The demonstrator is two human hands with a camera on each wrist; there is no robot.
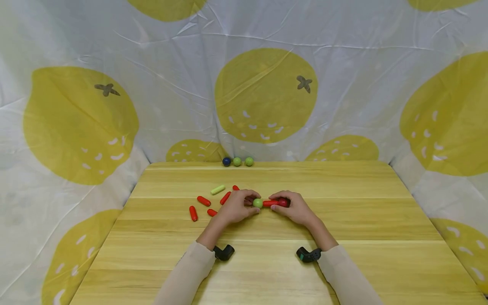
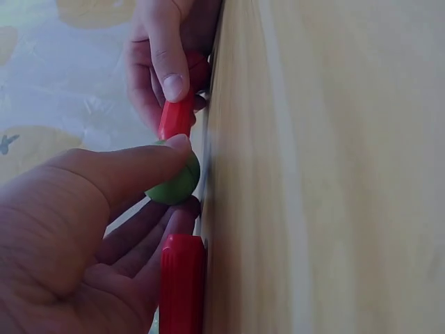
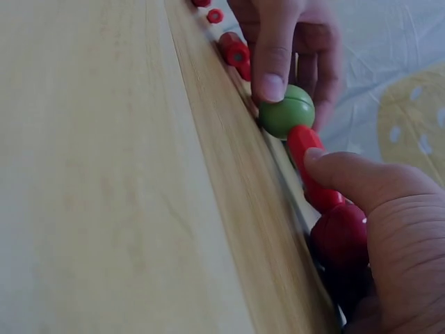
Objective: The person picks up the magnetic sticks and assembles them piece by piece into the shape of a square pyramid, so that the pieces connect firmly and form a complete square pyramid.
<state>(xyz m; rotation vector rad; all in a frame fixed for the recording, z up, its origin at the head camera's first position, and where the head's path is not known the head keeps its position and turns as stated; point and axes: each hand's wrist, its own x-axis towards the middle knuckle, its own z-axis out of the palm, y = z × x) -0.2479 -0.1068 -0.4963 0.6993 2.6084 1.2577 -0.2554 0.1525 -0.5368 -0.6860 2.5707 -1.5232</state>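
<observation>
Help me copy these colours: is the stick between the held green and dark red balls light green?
No, the stick between the green ball and the dark red ball is red.

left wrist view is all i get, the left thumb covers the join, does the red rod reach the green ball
Observer: Yes, the right wrist view shows the red rod meeting the green ball with no gap visible.
Operator: any balls lying out of my view
Observer: The head view shows three in a row at the far edge of the table: a blue ball and two green balls.
Operator: any rod that isn't red
Observer: One, a pale green rod, lying farther off and to the left of the left hand.
</observation>
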